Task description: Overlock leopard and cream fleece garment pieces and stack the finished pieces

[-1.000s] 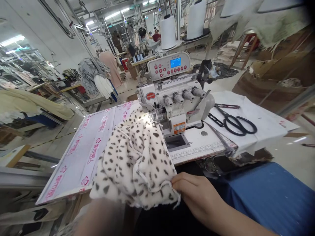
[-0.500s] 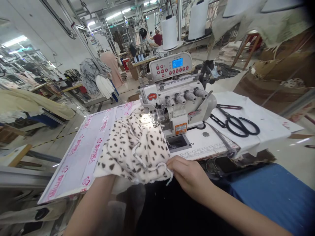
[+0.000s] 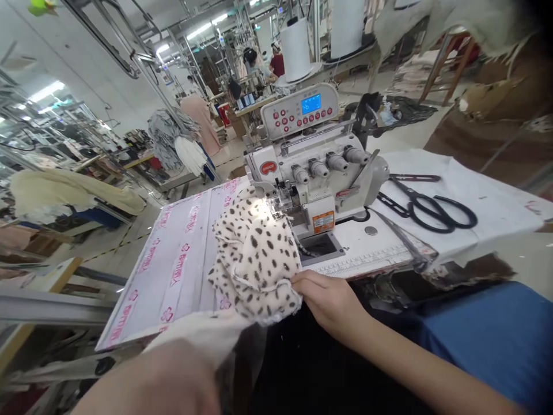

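Spotted plush fabric [image 3: 259, 259]: off-white, fuzzy-looking, w/ dk grey-brown spots, roughly oval, uneven in size. Bunched in soft folds; a ridge-like edge curves across the nr end. Far end v. bright under a lamp.

R hand [image 3: 330, 302] has fingers closed on the fabric, pinching its nr R corner. Relative to that grip, the bulk lies L & fwd; R edge runs fwd from the fingertips, far end at the needle area of the overlock machine [image 3: 311, 187].

L hand [image 3: 173, 374] is low, well L of the R grip & closer to the wearer, blurred; can't tell if it's open, closed or holding anything. Pale cloth [image 3: 203, 331] just beyond it, nr the fabric.

Machine stands ahead of the R grip, ctrl panel [image 3: 291, 121] on top, blue display lit. Ruler strip [image 3: 367, 262] just fwd & R of the grip. Blk scissors [image 3: 417, 197] farther R, on a white sheet [image 3: 496, 187]. Pink-printed table cover [image 3: 173, 256] well L of the grip, partly under the fabric.
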Demonstrator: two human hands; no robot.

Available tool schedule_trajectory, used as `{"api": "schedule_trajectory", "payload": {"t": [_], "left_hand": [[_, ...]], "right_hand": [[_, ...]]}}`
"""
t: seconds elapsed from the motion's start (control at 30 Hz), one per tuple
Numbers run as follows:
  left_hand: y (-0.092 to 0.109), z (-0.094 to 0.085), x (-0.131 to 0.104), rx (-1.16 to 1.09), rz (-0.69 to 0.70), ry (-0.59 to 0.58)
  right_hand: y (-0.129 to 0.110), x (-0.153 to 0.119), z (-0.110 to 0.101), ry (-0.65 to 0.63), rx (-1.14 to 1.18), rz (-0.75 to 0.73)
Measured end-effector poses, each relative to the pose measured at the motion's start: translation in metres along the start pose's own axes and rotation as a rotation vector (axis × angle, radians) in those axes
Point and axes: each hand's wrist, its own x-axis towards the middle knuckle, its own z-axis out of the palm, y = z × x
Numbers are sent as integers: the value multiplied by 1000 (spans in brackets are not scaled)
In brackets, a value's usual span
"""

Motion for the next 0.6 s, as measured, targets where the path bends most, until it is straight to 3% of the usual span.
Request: {"api": "schedule_trajectory", "payload": {"t": [0.07, 0.17, 0.3, 0.47, 0.53, 0.6], "left_hand": [[4, -7, 15, -2, -45, 128], [3, -10, 61, 93, -157, 420], [-18, -17, 111, 227, -200, 324], [-55, -57, 130, 461, -285, 547], [-47, -63, 132, 562, -221, 655], [-20, -53, 131, 654, -60, 781]], "right_hand": [[-1, 0, 1, 14, 21, -1], [-3, 0, 0, 37, 34, -11], [-4, -1, -2, 55, -10, -36], [-2, 0, 0, 28, -29, -72], [-2, 0, 1, 29, -36, -86], [-2, 0, 2, 42, -46, -107]]}}
